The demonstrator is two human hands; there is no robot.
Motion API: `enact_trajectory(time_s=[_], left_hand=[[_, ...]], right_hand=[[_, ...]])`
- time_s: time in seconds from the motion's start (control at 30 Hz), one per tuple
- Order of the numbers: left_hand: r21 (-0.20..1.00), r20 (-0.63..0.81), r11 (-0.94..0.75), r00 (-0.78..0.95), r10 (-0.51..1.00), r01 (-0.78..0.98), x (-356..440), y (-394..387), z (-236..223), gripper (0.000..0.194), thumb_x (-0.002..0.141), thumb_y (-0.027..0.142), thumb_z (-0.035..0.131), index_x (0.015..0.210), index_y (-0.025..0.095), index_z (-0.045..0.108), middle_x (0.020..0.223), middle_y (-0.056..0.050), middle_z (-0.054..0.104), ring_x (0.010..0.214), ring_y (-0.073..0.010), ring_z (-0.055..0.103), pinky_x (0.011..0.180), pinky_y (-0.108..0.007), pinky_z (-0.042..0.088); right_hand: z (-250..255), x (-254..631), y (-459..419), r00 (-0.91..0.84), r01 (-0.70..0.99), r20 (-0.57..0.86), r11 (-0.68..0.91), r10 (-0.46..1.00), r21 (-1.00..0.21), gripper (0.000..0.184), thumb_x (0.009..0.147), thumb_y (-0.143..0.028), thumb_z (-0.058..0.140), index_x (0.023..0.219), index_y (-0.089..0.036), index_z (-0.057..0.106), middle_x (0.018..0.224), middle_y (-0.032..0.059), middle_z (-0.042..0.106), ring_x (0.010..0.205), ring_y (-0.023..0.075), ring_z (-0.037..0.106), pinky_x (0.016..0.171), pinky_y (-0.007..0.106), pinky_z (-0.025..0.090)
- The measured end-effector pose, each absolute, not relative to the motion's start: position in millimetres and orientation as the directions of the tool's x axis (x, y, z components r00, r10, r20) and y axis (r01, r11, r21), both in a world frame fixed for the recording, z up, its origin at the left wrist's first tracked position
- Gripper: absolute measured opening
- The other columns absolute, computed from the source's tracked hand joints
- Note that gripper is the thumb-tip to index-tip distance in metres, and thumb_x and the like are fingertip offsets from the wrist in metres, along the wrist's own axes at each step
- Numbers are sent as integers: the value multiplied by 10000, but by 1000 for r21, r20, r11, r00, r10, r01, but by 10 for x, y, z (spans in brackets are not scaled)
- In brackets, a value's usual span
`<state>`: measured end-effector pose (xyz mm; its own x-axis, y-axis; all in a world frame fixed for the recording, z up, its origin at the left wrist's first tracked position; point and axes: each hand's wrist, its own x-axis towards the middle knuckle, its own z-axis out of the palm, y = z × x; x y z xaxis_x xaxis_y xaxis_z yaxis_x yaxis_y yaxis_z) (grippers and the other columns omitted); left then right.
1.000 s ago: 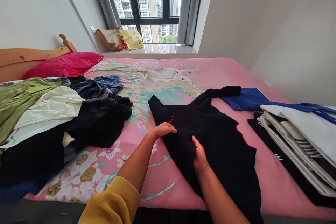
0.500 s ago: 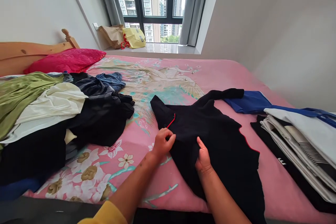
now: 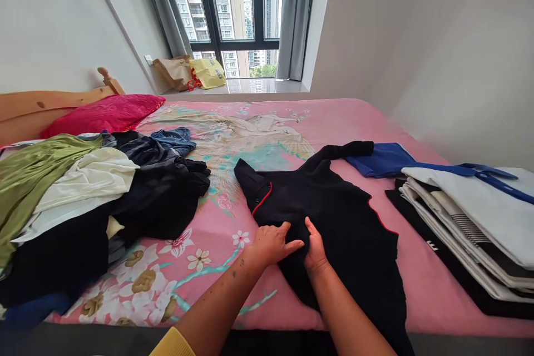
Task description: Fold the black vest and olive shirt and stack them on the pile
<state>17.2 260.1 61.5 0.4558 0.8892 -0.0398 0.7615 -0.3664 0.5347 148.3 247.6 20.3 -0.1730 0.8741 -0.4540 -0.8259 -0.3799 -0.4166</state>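
A black garment with thin red trim (image 3: 334,217) lies spread on the pink flowered bedspread (image 3: 233,139). My left hand (image 3: 273,243) rests on its near left edge, fingers stretched out and pointing right. My right hand (image 3: 315,247) lies flat on the cloth just beside it, fingers pointing away from me. The two hands almost touch. Neither hand has the cloth gripped.
A heap of unfolded clothes (image 3: 83,194) in green, cream, black and denim covers the bed's left side. Folded clothes (image 3: 471,222) are stacked at the right, with a blue garment (image 3: 387,158) behind them. A magenta pillow (image 3: 100,114) and bags (image 3: 196,72) on the sill lie beyond.
My left hand has let go of the garment's edge near the red trim and slid down and right to lie flat beside my right hand. The red trim now shows more.
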Motion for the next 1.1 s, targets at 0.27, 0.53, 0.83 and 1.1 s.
enact_trajectory(time_s=[0.27,0.53,0.83,1.1], left_hand=[[648,-464,680,530,710,-343,439,2598,620,512,839,643,285,712,184,474,578,17,562,327,-35,320,354,-184,267],[387,-643,666,331,690,-637,666,2673,600,320,828,332,569,584,161,453,407,61,472,246,-37,303,251,-160,156],[67,-335,498,451,827,-864,591,2823,608,396,921,437,356,834,153,617,727,-15,691,399,-9,478,385,-91,393],[39,-203,473,457,866,-880,567,2946,502,394,950,352,314,823,157,632,719,-3,705,387,-3,483,402,-82,407]], right_hand=[[172,1483,2452,-108,-845,-440,-315,892,-432,333,826,-457,498,817,-177,678,724,30,699,872,199,652,858,319,491],[160,1474,2444,-182,-867,-484,-372,856,-331,336,841,-431,484,712,-171,654,610,31,661,656,179,644,659,298,520],[76,1451,2490,-34,-854,-386,-228,922,-467,319,792,-440,539,949,-202,682,987,25,690,1136,202,520,1002,338,358],[85,1439,2412,-172,-781,-251,-287,953,-554,254,752,-375,532,828,-188,685,792,22,685,983,234,574,888,347,417]])
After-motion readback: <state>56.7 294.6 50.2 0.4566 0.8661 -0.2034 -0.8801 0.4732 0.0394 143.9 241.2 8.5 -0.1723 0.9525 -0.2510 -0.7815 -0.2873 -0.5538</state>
